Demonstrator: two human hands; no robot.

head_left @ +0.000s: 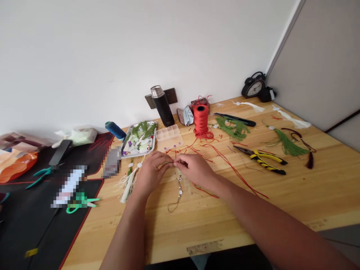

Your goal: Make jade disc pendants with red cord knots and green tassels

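Note:
My left hand (152, 170) and my right hand (195, 168) meet fingertip to fingertip over the middle of the wooden table. Both are closed in a pinch; whatever sits between the fingertips is too small and hidden to name. Just below them is a beaded strap (180, 191) with clear beads and a thin dark loop at its near end. Its upper end runs up toward my fingers, but I cannot tell if it joins what they pinch. Red cords (239, 172) run past my right hand, and pale tassels (129, 183) lie left of my left hand.
Behind my hands stand a red cord spool (200, 120), a black flask (163, 107), a clear bead box (169, 137) and a metal tray (138, 153). Rightward lie yellow-black pliers (264, 159), a utility knife (236, 119) and green tassels (289, 142). Green scissors (81, 202) lie left.

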